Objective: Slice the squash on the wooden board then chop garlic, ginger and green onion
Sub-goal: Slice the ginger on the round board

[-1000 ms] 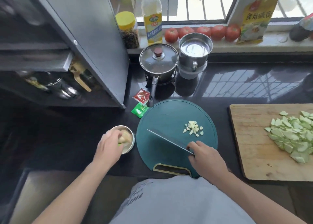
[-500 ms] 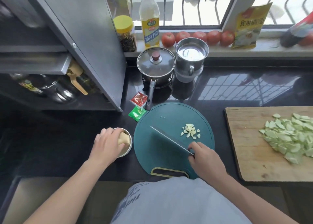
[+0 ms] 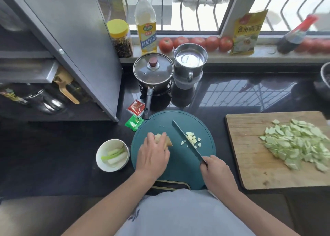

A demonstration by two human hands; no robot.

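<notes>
The left hand [image 3: 153, 157] curled its fingers over the ginger [image 3: 165, 140] on the teal board [image 3: 180, 167]. The right hand [image 3: 215, 169] gripped the knife [image 3: 185, 141], whose blade lay just right of the ginger, beside the chopped garlic [image 3: 192, 139].

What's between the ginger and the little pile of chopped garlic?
In the head view, the knife blade lies between the ginger and the chopped garlic, on the round green board.
</notes>
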